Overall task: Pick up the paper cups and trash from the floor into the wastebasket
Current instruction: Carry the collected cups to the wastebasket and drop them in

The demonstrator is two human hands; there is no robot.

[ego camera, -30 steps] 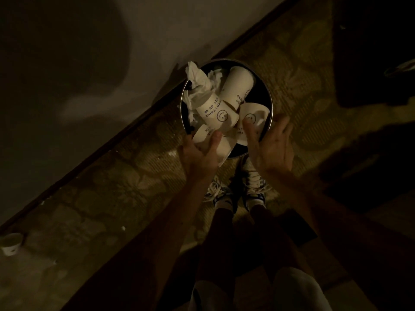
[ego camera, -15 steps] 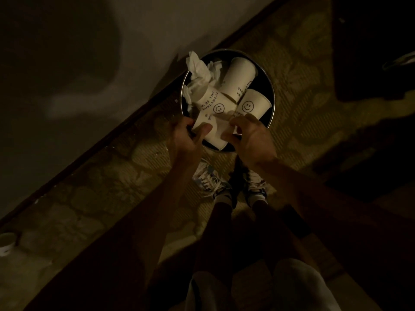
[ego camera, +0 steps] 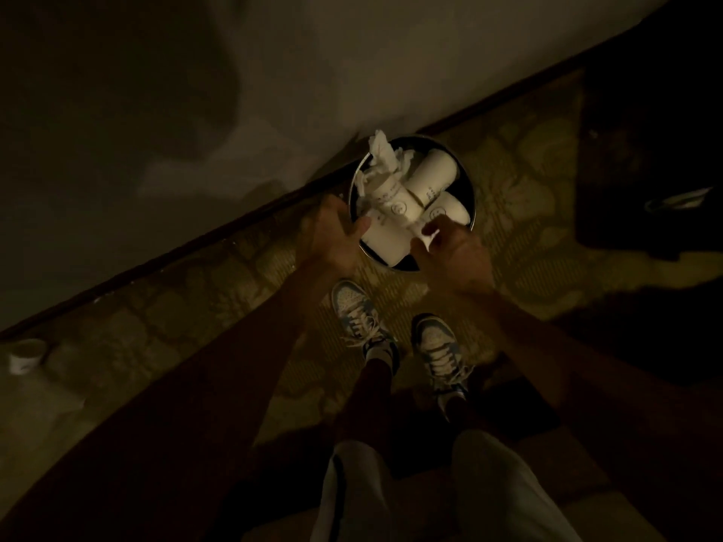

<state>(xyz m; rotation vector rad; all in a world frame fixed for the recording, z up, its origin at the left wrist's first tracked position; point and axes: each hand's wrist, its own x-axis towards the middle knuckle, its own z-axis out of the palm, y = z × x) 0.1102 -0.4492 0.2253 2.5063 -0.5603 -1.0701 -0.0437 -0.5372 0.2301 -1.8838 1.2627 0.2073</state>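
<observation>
Matt paper cups (ego camera: 430, 181) fill a glossy metal-rimmed wastebasket (ego camera: 471, 197) on patterned woven carpet (ego camera: 520, 213).

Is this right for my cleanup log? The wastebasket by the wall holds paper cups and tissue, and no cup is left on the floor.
Not quite: the head view shows one paper cup on the floor, far left by the wall. The wastebasket does hold paper cups and tissue.
</observation>
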